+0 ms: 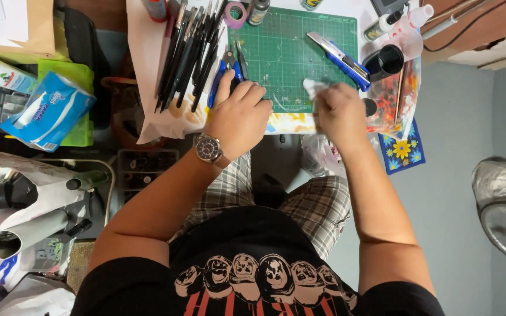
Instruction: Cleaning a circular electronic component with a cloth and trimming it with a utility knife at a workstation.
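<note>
My left hand (239, 113), with a wristwatch (208, 147) on the wrist, rests curled on the near edge of a green cutting mat (291, 47); whatever lies under its fingers is hidden. My right hand (339, 112) pinches a small white cloth or tissue (313, 88) just above the mat's near right corner. Blue-handled pliers (225, 71) lie just beyond my left hand. A blue and silver utility knife (341, 58) lies on the mat beyond my right hand.
Several dark brushes and tools (191, 52) lie in a row left of the mat. A black cup (383, 61), small bottles (382, 26) and a clear bag of colourful bits (396, 96) stand at right. A tissue pack (48, 111) sits far left.
</note>
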